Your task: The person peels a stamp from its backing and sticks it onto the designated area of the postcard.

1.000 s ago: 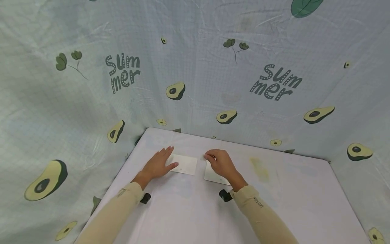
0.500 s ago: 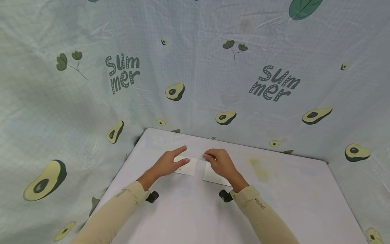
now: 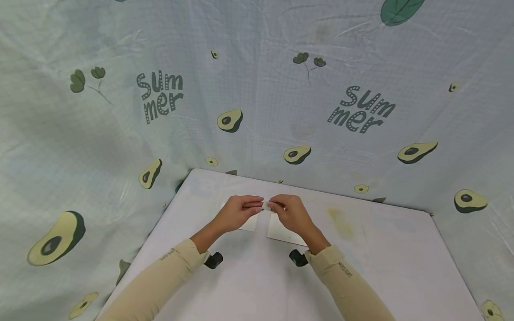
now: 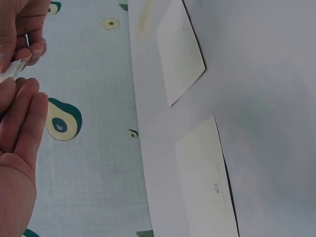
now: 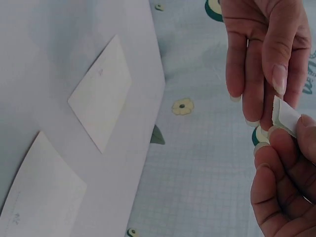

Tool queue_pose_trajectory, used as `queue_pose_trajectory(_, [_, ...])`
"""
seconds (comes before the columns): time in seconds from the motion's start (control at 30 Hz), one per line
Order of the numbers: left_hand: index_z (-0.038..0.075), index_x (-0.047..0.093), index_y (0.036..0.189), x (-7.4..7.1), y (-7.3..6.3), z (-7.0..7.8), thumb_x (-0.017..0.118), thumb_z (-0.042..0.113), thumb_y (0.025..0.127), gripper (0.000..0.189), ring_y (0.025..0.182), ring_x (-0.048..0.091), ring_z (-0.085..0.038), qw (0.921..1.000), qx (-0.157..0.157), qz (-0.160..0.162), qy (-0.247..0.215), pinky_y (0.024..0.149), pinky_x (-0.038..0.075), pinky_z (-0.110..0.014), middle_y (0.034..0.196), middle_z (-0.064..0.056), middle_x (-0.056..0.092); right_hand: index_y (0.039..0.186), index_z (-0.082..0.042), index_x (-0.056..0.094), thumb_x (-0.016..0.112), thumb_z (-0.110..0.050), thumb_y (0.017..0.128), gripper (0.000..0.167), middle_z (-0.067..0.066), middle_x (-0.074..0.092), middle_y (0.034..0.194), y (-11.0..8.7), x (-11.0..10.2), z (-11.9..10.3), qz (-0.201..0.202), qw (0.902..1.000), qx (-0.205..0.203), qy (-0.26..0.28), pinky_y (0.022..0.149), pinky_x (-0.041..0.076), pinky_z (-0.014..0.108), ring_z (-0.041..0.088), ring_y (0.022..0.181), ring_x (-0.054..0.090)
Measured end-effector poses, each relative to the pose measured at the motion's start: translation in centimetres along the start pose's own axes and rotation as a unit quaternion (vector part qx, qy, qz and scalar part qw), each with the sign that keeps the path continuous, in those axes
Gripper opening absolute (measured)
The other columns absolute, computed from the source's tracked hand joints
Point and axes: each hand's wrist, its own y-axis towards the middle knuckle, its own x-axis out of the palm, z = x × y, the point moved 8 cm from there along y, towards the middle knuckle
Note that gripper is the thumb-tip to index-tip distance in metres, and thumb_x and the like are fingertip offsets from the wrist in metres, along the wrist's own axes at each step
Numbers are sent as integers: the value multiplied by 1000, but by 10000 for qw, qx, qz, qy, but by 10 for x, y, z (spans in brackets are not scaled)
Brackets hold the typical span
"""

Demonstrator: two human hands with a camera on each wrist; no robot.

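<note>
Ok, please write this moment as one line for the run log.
right hand: pinches small white piece | left hand: close to the piece, contact unclear | two white cards: lying on table

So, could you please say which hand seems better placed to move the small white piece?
Probably the right hand: it pinches the small white piece. The left hand, held straighter, is close to it but shows no clear grip.
</note>
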Motion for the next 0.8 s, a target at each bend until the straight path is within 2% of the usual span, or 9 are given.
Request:
queue_pose_trajectory(0.2, [-6, 65, 135, 3, 1, 9, 64, 6, 103, 35, 117, 74, -32, 9998, 59, 164, -52, 95, 62, -32, 131, -24, 71, 101, -2, 79, 69, -10, 100, 13, 11, 77, 89, -2, -6, -4, 188, 9996, -195, 7, 71, 60, 26, 15, 77, 68])
queue_pose_trajectory(0.53, [-5, 70, 128, 7, 1, 19, 68, 7, 100, 30, 108, 78, -28, 9989, -67, 459, -67, 89, 64, -31, 121, -19, 77, 97, -5, 79, 73, -10, 97, 8, 5, 72, 82, -5, -12, -11, 478, 9979, -398, -188, 63, 51, 22, 10, 72, 55])
queue_pose_trajectory(0.7, [-4, 70, 129, 10, 1, 19, 70, 8, 99, 32, 110, 77, -29, 9984, -260, 443, -246, 90, 63, -30, 123, -19, 76, 97, -5, 78, 74, -10, 97, 6, 4, 70, 83, -8, -15, -15, 717, 9956, -538, -271, 63, 51, 22, 11, 72, 56])
queue_pose_trajectory(0.8, [-7, 68, 131, 10, 1, 19, 69, 7, 99, 35, 111, 77, -30, 9984, -251, 420, -294, 90, 63, -32, 124, -20, 76, 101, -5, 76, 75, -9, 95, 7, 6, 69, 87, -10, -17, -18, 967, 9922, -683, -385, 65, 54, 24, 14, 74, 58])
